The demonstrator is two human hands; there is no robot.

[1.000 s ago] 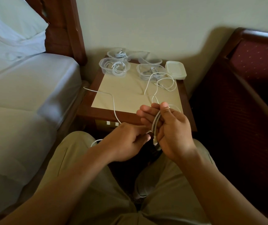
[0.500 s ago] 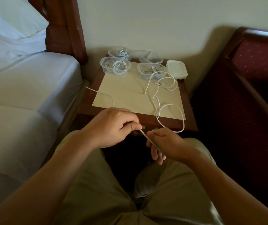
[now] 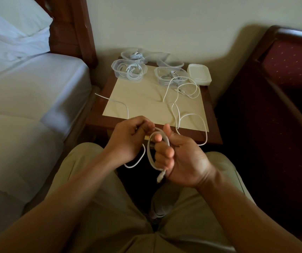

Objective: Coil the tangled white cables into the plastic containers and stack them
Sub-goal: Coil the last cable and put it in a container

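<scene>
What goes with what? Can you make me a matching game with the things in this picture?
Things:
1. stack of white lids
2. front-left container
3. right hand
4. bed

Places or states:
A. left of the nightstand
B. holds loops of the white cable
C. on the nightstand's back right corner
D. has a coiled cable inside

Pairs: 1-C, 2-D, 3-B, 4-A
</scene>
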